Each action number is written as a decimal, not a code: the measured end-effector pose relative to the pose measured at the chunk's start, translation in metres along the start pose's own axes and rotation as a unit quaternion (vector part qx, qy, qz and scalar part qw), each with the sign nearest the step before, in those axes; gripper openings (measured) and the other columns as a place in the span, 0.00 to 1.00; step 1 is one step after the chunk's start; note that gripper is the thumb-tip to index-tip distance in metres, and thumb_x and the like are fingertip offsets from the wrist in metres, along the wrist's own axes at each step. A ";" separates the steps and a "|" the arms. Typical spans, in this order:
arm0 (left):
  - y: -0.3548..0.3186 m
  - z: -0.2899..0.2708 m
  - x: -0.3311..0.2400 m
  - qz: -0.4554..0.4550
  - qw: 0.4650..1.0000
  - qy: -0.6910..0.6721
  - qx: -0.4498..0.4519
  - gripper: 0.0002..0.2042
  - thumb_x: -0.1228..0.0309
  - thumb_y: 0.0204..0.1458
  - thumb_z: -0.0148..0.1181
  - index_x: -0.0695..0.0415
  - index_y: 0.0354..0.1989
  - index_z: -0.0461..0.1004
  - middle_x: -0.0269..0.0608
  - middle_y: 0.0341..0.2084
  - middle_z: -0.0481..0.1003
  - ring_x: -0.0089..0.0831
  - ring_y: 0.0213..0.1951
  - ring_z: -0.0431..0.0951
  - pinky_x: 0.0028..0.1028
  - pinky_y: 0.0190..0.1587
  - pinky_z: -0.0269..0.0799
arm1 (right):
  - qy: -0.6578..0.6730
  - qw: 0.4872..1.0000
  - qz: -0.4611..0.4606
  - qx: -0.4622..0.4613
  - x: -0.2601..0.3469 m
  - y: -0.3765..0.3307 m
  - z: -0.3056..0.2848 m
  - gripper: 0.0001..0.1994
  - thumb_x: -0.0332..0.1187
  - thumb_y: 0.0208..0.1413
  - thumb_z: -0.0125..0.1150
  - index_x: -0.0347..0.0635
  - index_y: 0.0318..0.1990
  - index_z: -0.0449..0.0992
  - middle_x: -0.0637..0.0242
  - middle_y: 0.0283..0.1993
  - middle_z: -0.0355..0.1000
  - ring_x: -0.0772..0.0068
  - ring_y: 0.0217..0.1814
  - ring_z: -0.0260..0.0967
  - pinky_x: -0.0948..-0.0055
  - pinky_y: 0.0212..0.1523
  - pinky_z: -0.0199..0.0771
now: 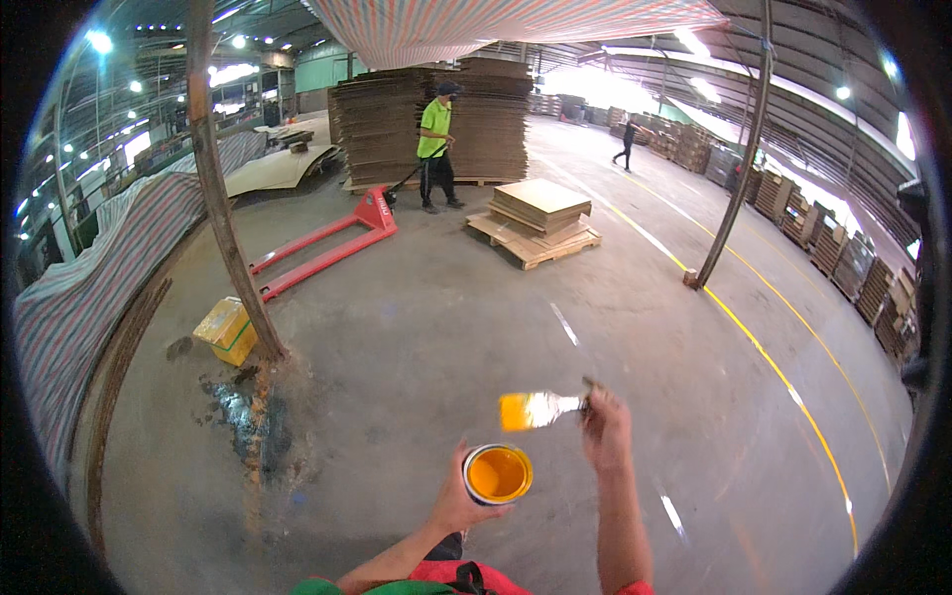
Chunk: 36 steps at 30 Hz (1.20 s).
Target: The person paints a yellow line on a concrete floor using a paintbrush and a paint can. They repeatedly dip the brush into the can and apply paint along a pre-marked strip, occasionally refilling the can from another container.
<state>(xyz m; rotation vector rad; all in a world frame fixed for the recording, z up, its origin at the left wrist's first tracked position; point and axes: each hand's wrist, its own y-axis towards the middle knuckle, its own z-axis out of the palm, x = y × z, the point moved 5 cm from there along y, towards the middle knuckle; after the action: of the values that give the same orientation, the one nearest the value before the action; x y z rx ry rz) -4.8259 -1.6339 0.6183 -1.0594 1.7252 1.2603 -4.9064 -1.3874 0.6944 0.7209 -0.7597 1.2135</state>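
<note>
My left hand (460, 504) is wrapped round an open paint can (499, 474) with orange-yellow paint inside; its fingers curl about the can's side. To the right and a little higher, my right hand (606, 428) grips the handle of a flat paintbrush (540, 410). The brush points left, apart from the can, and its bristles are coated in yellow-orange paint. Part of the handle is hidden by my fingers.
A wooden post (230, 188) stands at left beside a yellow box (228, 330) and a wet patch (243, 421). Ahead, a person in a bright green shirt (435, 129) handles a red pallet jack (332, 238). Stacked boards (543, 203) lie on a pallet. Yellow floor lines (759, 342) run past another post (739, 178).
</note>
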 end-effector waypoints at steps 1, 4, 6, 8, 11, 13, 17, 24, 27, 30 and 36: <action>0.017 -0.002 0.002 -0.001 1.000 0.001 -0.001 0.66 0.60 0.32 0.84 0.64 0.72 0.34 0.51 0.61 0.65 0.44 0.63 0.67 0.41 0.68 0.58 | -0.021 0.999 -0.009 0.030 0.013 0.035 0.015 0.09 0.30 0.62 0.58 0.33 0.45 0.75 0.72 0.30 0.71 0.83 0.28 0.66 0.79 0.27 0.67; 0.065 -0.005 0.014 -0.005 1.000 0.018 -0.023 0.65 0.61 0.33 0.83 0.63 0.72 0.35 0.51 0.61 0.64 0.45 0.63 0.67 0.42 0.67 0.59 | -0.100 0.992 -0.027 0.075 0.055 0.143 0.056 0.06 0.31 0.62 0.59 0.39 0.42 0.75 0.75 0.29 0.70 0.83 0.27 0.66 0.80 0.26 0.65; 0.096 -0.014 0.024 0.013 0.997 0.056 -0.046 0.66 0.63 0.33 0.83 0.64 0.72 0.33 0.51 0.61 0.65 0.44 0.63 0.67 0.42 0.68 0.59 | -0.130 0.986 -0.051 0.094 0.080 0.206 0.088 0.07 0.32 0.62 0.60 0.40 0.43 0.75 0.75 0.29 0.70 0.83 0.26 0.66 0.80 0.25 0.64; 0.119 -0.018 0.035 0.030 0.998 0.001 -0.059 0.66 0.63 0.33 0.83 0.64 0.72 0.32 0.51 0.61 0.64 0.44 0.63 0.67 0.42 0.68 0.59 | -0.168 0.977 -0.069 0.108 0.103 0.260 0.114 0.10 0.32 0.62 0.60 0.39 0.47 0.73 0.75 0.29 0.71 0.84 0.26 0.66 0.80 0.24 0.64; 0.146 -0.025 0.053 0.029 0.997 0.002 -0.076 0.66 0.64 0.33 0.83 0.63 0.72 0.32 0.51 0.61 0.64 0.44 0.63 0.67 0.43 0.68 0.59 | -0.194 0.963 -0.108 0.153 0.133 0.329 0.150 0.29 0.29 0.60 0.62 0.25 0.65 0.59 0.68 0.32 0.73 0.80 0.26 0.66 0.79 0.24 0.63; 0.151 -0.028 0.063 0.016 0.996 0.018 -0.083 0.66 0.64 0.33 0.83 0.63 0.72 0.31 0.52 0.61 0.64 0.44 0.64 0.66 0.44 0.67 0.59 | -0.210 0.957 -0.106 0.170 0.141 0.364 0.166 0.31 0.29 0.59 0.63 0.25 0.66 0.57 0.69 0.31 0.71 0.80 0.26 0.66 0.79 0.25 0.64; 0.157 -0.035 0.078 0.005 0.994 0.028 -0.106 0.65 0.65 0.33 0.83 0.63 0.72 0.32 0.53 0.60 0.64 0.45 0.63 0.66 0.44 0.67 0.59 | -0.272 0.940 -0.124 0.162 0.156 0.419 0.190 0.21 0.32 0.58 0.65 0.30 0.55 0.65 0.70 0.29 0.69 0.80 0.26 0.65 0.77 0.24 0.64; 0.171 -0.030 0.079 -0.018 0.983 0.078 -0.164 0.64 0.66 0.32 0.82 0.63 0.72 0.34 0.52 0.59 0.64 0.45 0.61 0.68 0.43 0.66 0.61 | -0.288 0.923 -0.130 0.220 0.182 0.463 0.232 0.07 0.31 0.59 0.64 0.37 0.37 0.76 0.66 0.32 0.75 0.82 0.26 0.66 0.78 0.25 0.65; 0.178 -0.024 0.078 -0.015 0.986 0.054 -0.159 0.64 0.66 0.32 0.82 0.63 0.72 0.35 0.53 0.60 0.63 0.45 0.61 0.68 0.44 0.66 0.61 | -0.279 0.922 -0.123 0.239 0.183 0.462 0.236 0.08 0.33 0.58 0.65 0.38 0.37 0.77 0.65 0.34 0.76 0.80 0.29 0.69 0.80 0.26 0.66; 0.181 -0.018 0.081 -0.031 0.987 0.037 -0.152 0.64 0.65 0.32 0.82 0.63 0.73 0.34 0.53 0.60 0.62 0.45 0.61 0.67 0.43 0.66 0.60 | -0.293 0.921 -0.097 0.236 0.168 0.456 0.224 0.21 0.32 0.58 0.65 0.31 0.56 0.71 0.64 0.34 0.76 0.79 0.31 0.71 0.81 0.27 0.68; 0.185 -0.004 0.088 -0.034 0.992 0.025 -0.120 0.65 0.65 0.33 0.82 0.62 0.73 0.33 0.52 0.61 0.60 0.45 0.62 0.66 0.43 0.67 0.59 | -0.255 0.937 -0.080 0.227 0.137 0.447 0.183 0.11 0.31 0.53 0.69 0.32 0.39 0.78 0.63 0.33 0.75 0.73 0.32 0.72 0.73 0.33 0.78</action>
<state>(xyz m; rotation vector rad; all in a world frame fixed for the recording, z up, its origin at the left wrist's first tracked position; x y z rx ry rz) -5.0297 -1.6223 0.6056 -1.2871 1.5886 1.4335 -5.3413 -1.3747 0.9451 1.4923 -0.8260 1.0690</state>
